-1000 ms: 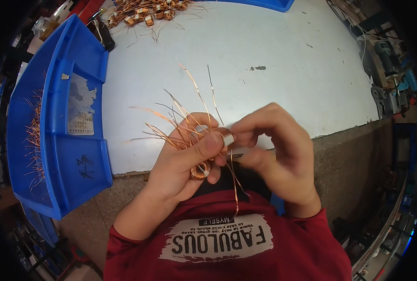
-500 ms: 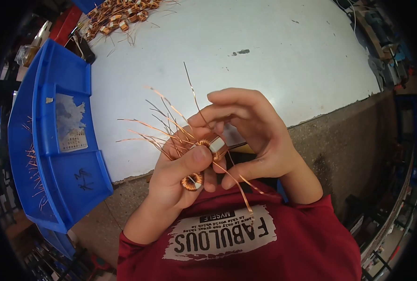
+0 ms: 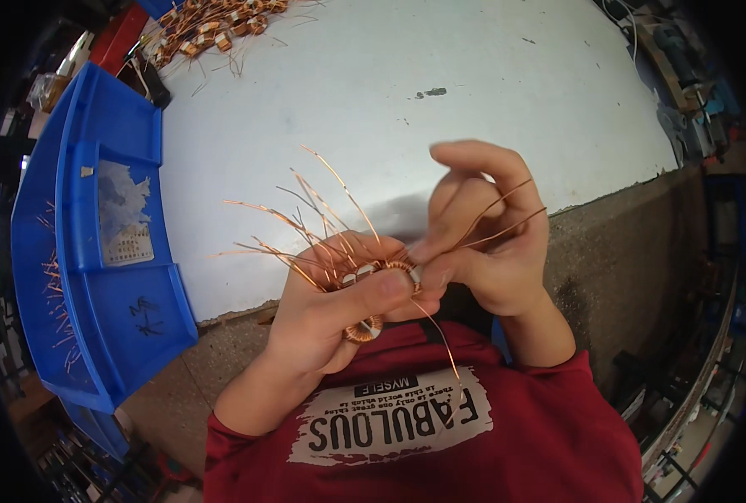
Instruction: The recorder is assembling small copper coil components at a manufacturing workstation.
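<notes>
Head view: both hands, left hand (image 3: 327, 314) and right hand (image 3: 486, 243), fingers pinched on a copper-wound ring coil (image 3: 389, 272) (wire ends splayed) just before the white table (image 3: 373, 92).

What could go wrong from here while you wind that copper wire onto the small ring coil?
The left hand pinches the ring coil beside many loose wire ends; these may tangle or prick fingers. The right hand pulls wire strands taut, so one might kink or slip. The coil sits off the table and could drop.

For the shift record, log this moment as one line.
left hand: grips copper-wound ring coil | right hand: pinches copper wire at the coil | blue bin: left on white table
</notes>
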`<action>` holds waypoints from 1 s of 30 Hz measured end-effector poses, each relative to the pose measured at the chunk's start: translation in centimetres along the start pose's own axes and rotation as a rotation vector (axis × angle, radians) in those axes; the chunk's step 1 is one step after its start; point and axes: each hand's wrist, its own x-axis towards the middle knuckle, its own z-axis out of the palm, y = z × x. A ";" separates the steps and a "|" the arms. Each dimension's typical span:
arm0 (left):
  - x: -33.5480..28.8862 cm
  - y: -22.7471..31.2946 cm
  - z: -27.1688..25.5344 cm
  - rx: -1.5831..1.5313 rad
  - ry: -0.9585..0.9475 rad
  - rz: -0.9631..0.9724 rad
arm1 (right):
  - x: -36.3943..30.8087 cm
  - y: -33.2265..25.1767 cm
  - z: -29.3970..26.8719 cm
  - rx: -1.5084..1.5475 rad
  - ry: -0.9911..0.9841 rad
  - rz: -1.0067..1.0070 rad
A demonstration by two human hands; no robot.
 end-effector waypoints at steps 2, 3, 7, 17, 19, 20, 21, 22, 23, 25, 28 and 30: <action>0.0 0.0 0.0 -0.035 0.017 -0.029 | -0.2 -0.1 -0.2 -0.162 -0.048 -0.060; 0.0 -0.1 0.1 -0.047 0.017 -0.019 | -0.3 -0.1 0.0 -0.165 -0.062 -0.055; 0.0 -0.5 0.4 -0.222 0.026 0.044 | -0.5 0.1 0.9 0.108 0.090 0.048; 0.2 -0.8 -0.7 -0.067 -0.029 -0.058 | -0.6 0.8 1.9 0.124 0.043 0.073; 0.2 -0.8 -0.4 -0.089 -0.044 -0.058 | -0.5 1.5 1.5 0.231 0.032 0.036; 0.1 -0.8 -0.3 -0.107 -0.053 -0.058 | -0.6 2.2 1.2 0.343 0.021 -0.002; 0.0 -0.8 -0.1 -0.126 -0.062 -0.058 | -0.8 2.8 1.0 0.456 0.011 -0.040; 0.0 -0.9 0.0 -0.145 -0.071 -0.058 | -0.8 3.0 0.9 0.568 0.001 -0.078; -0.1 -0.9 0.1 -0.146 -0.069 -0.058 | -0.8 2.9 1.2 0.569 0.002 -0.076; -0.2 -0.9 0.4 -0.072 -0.025 0.016 | -0.7 1.7 2.3 0.416 0.095 0.008; -0.4 -0.9 0.5 0.006 0.014 0.086 | -0.6 0.9 2.9 0.260 0.192 0.088; -0.5 -0.8 0.3 0.282 -0.011 0.212 | -0.6 0.6 2.1 0.128 -0.015 0.237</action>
